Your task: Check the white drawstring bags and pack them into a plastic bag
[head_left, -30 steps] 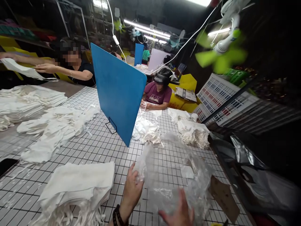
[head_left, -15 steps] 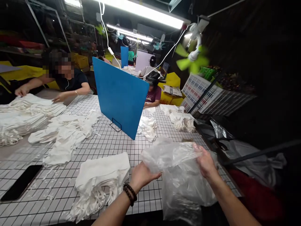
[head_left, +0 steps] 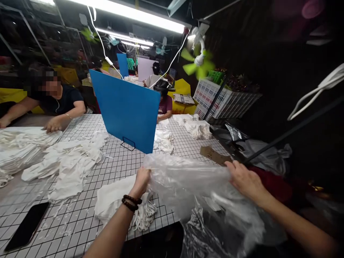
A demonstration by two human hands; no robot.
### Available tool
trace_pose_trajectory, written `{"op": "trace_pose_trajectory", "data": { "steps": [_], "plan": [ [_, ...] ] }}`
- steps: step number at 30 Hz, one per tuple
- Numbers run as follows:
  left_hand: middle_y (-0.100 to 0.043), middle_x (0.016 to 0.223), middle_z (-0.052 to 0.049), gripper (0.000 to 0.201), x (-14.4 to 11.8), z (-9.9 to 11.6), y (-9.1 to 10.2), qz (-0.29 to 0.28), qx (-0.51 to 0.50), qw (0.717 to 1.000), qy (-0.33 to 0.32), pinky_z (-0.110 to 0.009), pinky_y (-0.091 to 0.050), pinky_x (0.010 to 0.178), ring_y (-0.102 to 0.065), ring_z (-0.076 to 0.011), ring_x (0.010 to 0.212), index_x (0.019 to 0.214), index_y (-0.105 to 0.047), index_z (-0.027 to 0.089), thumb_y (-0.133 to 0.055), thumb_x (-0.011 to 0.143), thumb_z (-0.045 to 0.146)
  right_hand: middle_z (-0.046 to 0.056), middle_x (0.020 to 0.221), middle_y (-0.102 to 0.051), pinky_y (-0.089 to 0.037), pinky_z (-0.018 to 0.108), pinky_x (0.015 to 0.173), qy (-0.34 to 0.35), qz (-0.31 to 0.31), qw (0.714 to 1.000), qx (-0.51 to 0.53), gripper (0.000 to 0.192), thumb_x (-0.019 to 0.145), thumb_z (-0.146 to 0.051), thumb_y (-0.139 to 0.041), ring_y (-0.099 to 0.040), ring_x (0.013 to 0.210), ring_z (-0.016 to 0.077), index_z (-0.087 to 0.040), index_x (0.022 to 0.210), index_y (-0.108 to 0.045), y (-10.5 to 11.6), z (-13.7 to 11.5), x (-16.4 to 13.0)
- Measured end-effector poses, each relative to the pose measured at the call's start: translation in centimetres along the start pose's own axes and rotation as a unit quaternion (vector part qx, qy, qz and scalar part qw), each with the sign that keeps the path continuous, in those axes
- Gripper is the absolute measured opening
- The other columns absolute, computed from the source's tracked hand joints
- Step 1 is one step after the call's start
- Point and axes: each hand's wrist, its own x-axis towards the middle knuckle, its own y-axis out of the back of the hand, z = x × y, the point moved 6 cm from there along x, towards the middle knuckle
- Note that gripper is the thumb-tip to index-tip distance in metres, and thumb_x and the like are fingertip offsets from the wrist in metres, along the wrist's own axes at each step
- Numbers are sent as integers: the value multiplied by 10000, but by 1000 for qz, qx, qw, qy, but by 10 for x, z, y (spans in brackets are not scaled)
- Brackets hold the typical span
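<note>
A large clear plastic bag [head_left: 188,179] is stretched between my two hands, its lower part hanging past the table's front edge. My left hand [head_left: 143,180], with a dark beaded bracelet at the wrist, is closed on the bag's left end. The right end is gripped by my right hand [head_left: 243,179]. Behind my left forearm lies a stack of white fabric pieces [head_left: 114,193] with loose, stringy edges, partly covered by the arm. Beyond the bag a flat brown piece [head_left: 215,156] rests on the table.
The table [head_left: 80,218] has a grid-patterned cover. A blue board [head_left: 126,111] stands in a wire holder. White fabric piles [head_left: 72,157] and a phone [head_left: 27,225] lie leftward. Co-workers sit at the left [head_left: 67,100] and behind the board. A dark pole [head_left: 285,130] slants at right.
My hands have moved apart, pulling the bag's top wide between them. My left hand has closed on the bag. The brown piece shows more, and the whole view has shifted rightward.
</note>
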Motion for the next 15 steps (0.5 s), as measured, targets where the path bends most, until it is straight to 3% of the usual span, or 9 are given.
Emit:
{"op": "trace_pose_trajectory", "data": {
  "steps": [2,3,4,6,8,10,12,15],
  "plan": [
    [-682,943,-106,678,-12,18,-3,-62,128,989,-37,-275,-461,637,-638,-228,761,1151,-541,129,-744,600,469,220,1100,-544,-384,416,769,-57,49,995,-64,290,786,-131,-537,-494,1017,341,-108,1073,-565,3,39,8],
    [-683,918,-88,762,-20,25,-7,-93,212,971,-63,-280,-453,647,-635,-238,762,1191,-520,152,-779,554,482,258,1147,-522,-362,451,804,-100,70,991,-55,280,784,-156,-555,-466,1064,371,-78,1052,-576,2,60,15],
    [-681,875,-74,796,-27,28,-11,-116,299,943,-89,-291,-446,660,-631,-254,763,1205,-514,169,-790,534,495,293,1182,-500,-347,463,824,-157,82,984,-14,303,771,-178,-583,-446,1099,389,-45,1043,-584,-1,81,22],
    [-665,781,-75,639,-35,26,-17,-121,424,891,-112,-332,-434,707,-623,-296,791,1095,-585,177,-762,570,495,328,1097,-542,-368,427,784,-276,39,946,167,313,772,-198,-584,-506,1036,357,23,993,-602,-26,114,37],
    [-648,744,-113,355,-31,15,-17,-80,443,889,-82,-377,-419,776,-606,-350,885,804,-633,164,-739,599,434,273,900,-618,-402,366,696,-331,-34,874,354,333,814,-255,-542,-587,852,278,47,932,-616,-60,117,49],
    [-638,734,-147,261,-17,4,-13,-41,392,918,-28,-401,-411,814,-584,-387,957,586,-565,165,-717,612,376,184,800,-645,-425,324,647,-319,-70,831,450,398,830,-358,-537,-605,726,226,13,951,-617,-85,102,56],
    [-637,728,-155,248,-1,-1,-10,-14,327,945,17,-393,-432,788,-594,-378,950,563,-554,158,-651,669,360,130,837,-653,-445,319,667,-281,-77,849,441,504,737,-447,-651,-610,731,225,-49,1040,-594,-100,87,54],
    [-661,803,-142,258,9,10,-13,-5,251,967,46,-340,-478,690,-641,-291,847,798,-622,109,-476,784,321,149,979,-625,-444,412,779,-163,-109,939,282,735,550,-425,-807,-594,874,299,-104,1153,-534,-117,74,42]
  ]
}}
